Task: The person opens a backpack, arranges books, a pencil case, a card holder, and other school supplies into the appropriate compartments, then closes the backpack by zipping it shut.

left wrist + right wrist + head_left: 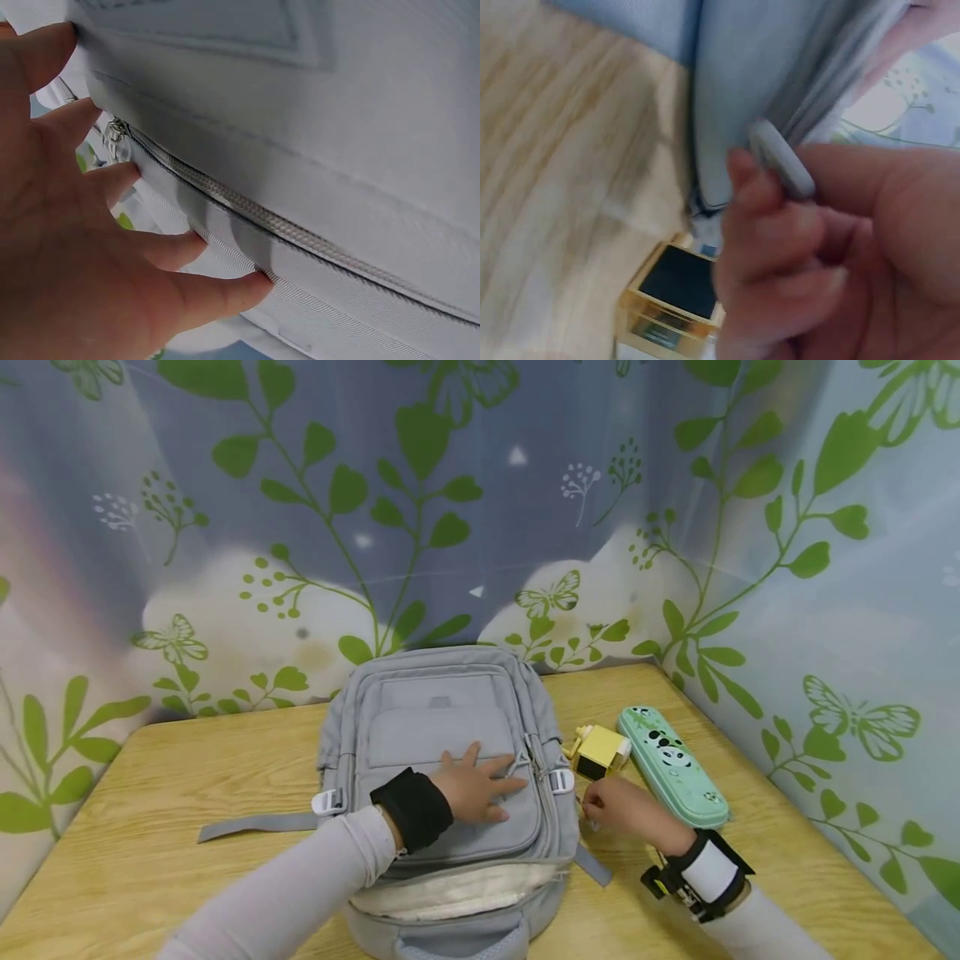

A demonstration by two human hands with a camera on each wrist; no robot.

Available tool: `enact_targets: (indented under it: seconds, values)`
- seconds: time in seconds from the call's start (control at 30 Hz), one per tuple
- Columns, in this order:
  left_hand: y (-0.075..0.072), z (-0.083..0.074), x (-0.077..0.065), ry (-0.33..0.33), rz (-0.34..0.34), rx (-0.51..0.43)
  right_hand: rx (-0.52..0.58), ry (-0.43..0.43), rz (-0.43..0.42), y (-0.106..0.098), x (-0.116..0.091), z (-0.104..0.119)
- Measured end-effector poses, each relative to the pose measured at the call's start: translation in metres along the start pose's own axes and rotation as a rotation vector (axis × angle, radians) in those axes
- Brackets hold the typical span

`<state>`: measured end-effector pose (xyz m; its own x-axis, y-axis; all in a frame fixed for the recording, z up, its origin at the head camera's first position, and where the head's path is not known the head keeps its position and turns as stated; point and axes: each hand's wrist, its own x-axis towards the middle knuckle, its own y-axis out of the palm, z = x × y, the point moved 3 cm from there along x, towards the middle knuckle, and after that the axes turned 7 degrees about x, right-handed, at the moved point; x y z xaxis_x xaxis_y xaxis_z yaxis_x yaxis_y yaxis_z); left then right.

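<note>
In the head view, the bag (pixel 438 731) lies on the table (pixel 180 877) at the centre of the frame, its pale-lined mouth (pixel 465 891) gaping near the bottom edge. The left hand (pixel 472 787) rests on the bag's front with its fingers spread, gripping nothing; pressing flat like this, it could let the soft bag slide or twist if the other side were pulled hard. The right hand (pixel 628 814) is low and right of centre, beside the bag's right edge, with a strap (pixel 594 865) just below it. Right of the bag stand the yellow box (pixel 602 747) and the green case (pixel 673 767), so a sideways sweep of that arm might knock either one. In the left wrist view, the spread fingers touch the cloth along a zip (pixel 247 210), with its slider (pixel 116 130) at upper left, close to the fingertips; cloth bunched there could catch in the teeth. In the right wrist view, thumb and fingers pinch a small pale piece (pixel 784 161) near the centre; whether it is a buckle or a pull I cannot tell. Being narrow, it could slip out if tugged at an angle.
</note>
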<state>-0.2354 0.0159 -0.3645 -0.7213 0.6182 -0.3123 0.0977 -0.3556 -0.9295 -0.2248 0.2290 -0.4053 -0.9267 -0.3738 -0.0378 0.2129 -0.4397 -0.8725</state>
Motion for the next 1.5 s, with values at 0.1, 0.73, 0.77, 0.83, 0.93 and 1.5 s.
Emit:
enact_targets:
  seconds: [0.1, 0.73, 0.77, 0.83, 0.93, 1.5]
  values:
    - [0.001, 0.0, 0.001, -0.005, -0.001, 0.018, 0.022, -0.04, 0.069, -0.001, -0.018, 0.008]
    - [0.003, -0.003, 0.002, -0.073, 0.017, 0.048, 0.381, -0.269, 0.338, 0.031, -0.074, 0.095]
    - [0.003, -0.002, 0.003, -0.069, 0.02, 0.038, 0.376, -0.262, 0.347, 0.032, -0.073, 0.099]
    - [0.003, 0.0, 0.005, -0.044, 0.013, 0.005, 0.378, -0.243, 0.364, 0.031, -0.07, 0.104]
    - [0.0, -0.003, 0.002, 0.065, -0.026, -0.086, 0.372, -0.208, 0.341, 0.027, -0.068, 0.104]
    - [-0.013, -0.061, -0.074, 0.463, -0.081, -0.579, 0.431, -0.346, 0.015, 0.0, -0.077, 0.107]
